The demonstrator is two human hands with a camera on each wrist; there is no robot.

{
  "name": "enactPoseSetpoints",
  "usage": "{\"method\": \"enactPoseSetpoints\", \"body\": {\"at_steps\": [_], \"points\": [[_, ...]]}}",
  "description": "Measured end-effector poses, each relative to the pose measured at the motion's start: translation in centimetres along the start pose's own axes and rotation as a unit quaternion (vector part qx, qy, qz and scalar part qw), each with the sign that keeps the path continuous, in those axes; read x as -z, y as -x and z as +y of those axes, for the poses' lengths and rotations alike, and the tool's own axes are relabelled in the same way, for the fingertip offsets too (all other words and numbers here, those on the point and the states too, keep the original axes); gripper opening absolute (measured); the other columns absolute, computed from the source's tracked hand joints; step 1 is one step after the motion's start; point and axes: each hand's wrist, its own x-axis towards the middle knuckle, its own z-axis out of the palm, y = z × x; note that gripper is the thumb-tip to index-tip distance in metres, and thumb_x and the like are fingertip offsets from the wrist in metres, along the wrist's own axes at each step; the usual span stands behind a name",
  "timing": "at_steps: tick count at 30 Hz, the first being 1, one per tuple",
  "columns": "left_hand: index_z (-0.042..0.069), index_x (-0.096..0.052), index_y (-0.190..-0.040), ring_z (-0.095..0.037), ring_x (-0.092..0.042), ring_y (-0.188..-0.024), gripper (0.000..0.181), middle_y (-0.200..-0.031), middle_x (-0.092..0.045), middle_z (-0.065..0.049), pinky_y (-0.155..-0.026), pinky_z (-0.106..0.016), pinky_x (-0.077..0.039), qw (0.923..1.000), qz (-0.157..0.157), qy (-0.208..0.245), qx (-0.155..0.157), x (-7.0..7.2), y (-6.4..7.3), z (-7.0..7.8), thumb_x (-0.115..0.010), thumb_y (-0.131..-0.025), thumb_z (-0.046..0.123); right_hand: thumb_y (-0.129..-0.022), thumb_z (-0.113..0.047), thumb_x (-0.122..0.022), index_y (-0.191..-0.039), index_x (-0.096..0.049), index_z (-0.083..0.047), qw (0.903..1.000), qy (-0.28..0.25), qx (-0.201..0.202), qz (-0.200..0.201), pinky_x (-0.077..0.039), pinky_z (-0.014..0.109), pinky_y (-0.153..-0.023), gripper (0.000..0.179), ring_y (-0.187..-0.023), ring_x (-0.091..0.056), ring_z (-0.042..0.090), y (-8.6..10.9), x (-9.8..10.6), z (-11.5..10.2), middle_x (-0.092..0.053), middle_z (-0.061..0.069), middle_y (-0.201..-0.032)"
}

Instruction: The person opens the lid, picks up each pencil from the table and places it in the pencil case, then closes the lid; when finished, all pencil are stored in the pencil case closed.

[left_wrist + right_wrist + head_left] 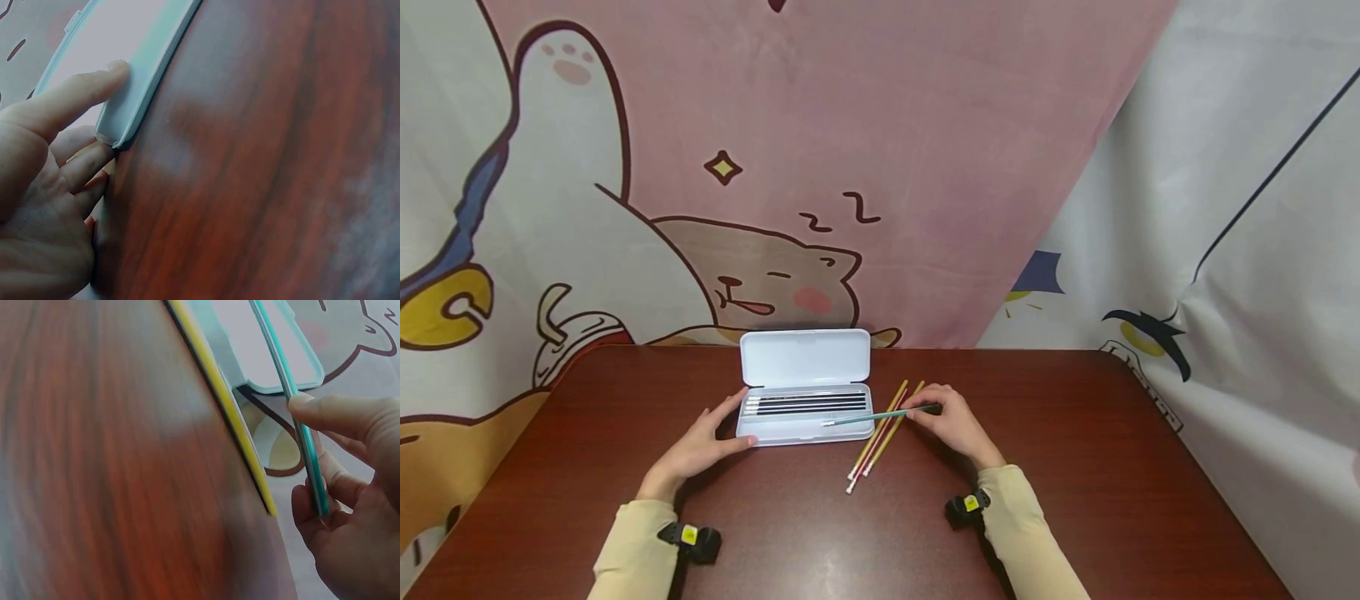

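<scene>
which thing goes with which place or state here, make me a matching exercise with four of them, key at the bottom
Things
1. Teal pencil
2. Black pencils
3. Yellow pencils
4. Case

Places and states
A. In a row inside the case
B. Open, with the left hand at one end
C. Held in the right hand
D. On the table, beside a red pencil

Right pairs
1-C, 2-A, 3-D, 4-B
</scene>
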Motion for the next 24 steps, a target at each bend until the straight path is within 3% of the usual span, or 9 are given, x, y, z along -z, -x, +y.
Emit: {"method": "enactPoseSetpoints", "body": {"at_steps": [3,8,15,20,24], "points": [[0.004,-0.030,-0.151,-0.050,-0.015,-0.139,0.086,-0.150,-0.026,-0.031,-0.109,-0.065,0.001,1.0000,0.000,0.001,-0.001,0.0,0.0,0.0,-0.077,-0.082,0.028,-0.083,-0.007,-0.076,-0.093,-0.077,-0.011,0.9999,-0.006,-0.011,0.004,-0.041,0.040,-0.080,0.011,-0.089,-0.050,0.020,-0.2,-0.7,-0.5,-0.065,-0.007,-0.087],[0.004,-0.030,-0.151,-0.050,-0.015,-0.139,0.086,-0.150,-0.026,-0.031,-0.109,-0.065,0.001,1.0000,0.001,0.001,-0.002,0.0,0.0,-0.1,-0.077,-0.082,0.028,-0.083,-0.004,-0.075,-0.093,-0.076,-0.008,0.9998,-0.018,0.003,0.012,-0.042,0.044,-0.086,0.011,-0.091,-0.054,0.023,-0.6,-1.9,-1.3,-0.067,-0.005,-0.087],[0.004,-0.030,-0.151,-0.050,-0.015,-0.139,0.086,-0.150,-0.026,-0.031,-0.109,-0.065,0.001,1.0000,0.000,0.000,-0.002,0.0,0.0,-0.1,-0.076,-0.082,0.028,-0.084,-0.003,-0.073,-0.092,-0.075,-0.004,0.9991,-0.033,0.020,0.017,-0.029,0.054,-0.108,0.009,-0.096,-0.062,0.032,-1.2,-3.4,-2.1,-0.068,-0.001,-0.085],[0.005,-0.029,-0.151,-0.050,-0.015,-0.139,0.086,-0.150,-0.026,-0.031,-0.109,-0.066,0.001,1.0000,0.000,0.000,0.000,0.0,0.0,-0.1,-0.076,-0.082,0.029,-0.083,0.000,-0.073,-0.093,-0.075,-0.003,0.9990,-0.032,0.021,0.025,-0.043,0.043,-0.093,0.010,-0.087,-0.061,0.022,-1.6,-4.6,-2.6,-0.068,0.001,-0.089],[0.004,-0.030,-0.150,-0.049,-0.016,-0.139,0.086,-0.150,-0.027,-0.031,-0.109,-0.065,0.001,1.0000,0.000,0.002,-0.002,-0.1,-0.1,-0.1,-0.076,-0.082,0.029,-0.082,0.001,-0.074,-0.092,-0.075,-0.005,0.9992,-0.025,0.018,0.025,-0.047,0.039,-0.084,0.011,-0.088,-0.060,0.019,-1.9,-5.5,-3.0,-0.065,0.002,-0.090]]}}
